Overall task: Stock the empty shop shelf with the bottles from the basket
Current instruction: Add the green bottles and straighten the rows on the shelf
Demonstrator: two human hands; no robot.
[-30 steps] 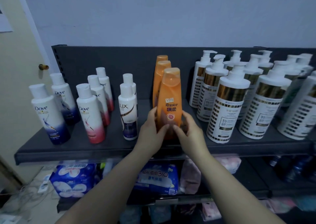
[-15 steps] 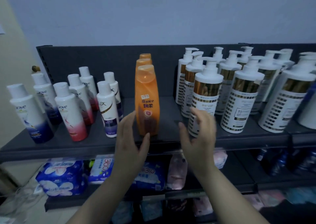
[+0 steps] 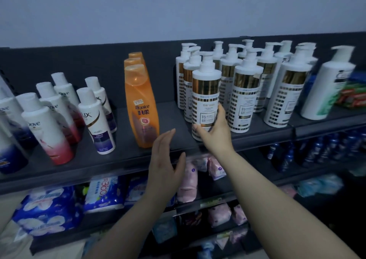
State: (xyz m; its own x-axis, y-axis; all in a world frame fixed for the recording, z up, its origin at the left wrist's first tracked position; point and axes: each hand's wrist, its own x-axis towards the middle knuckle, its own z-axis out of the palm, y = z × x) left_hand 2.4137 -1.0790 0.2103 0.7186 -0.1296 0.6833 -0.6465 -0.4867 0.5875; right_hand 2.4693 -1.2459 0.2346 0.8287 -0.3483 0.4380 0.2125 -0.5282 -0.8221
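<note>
Two hands: right hand (image 3: pixel 214 134) grips front pump bottle (image 3: pixel 206 92) on shelf (image 3: pixel 118 159); left hand (image 3: pixel 164 163) hovers flat, empty.

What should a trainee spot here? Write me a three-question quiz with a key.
1. True or false: the left hand grips the front orange bottle.
2. The right hand holds: A) a Dove bottle, B) the front pump bottle, C) a Lux bottle?
3. Fill in: ___ orange bottles stand in one row, front to back.
Key: 1 false; 2 B; 3 three.
</note>
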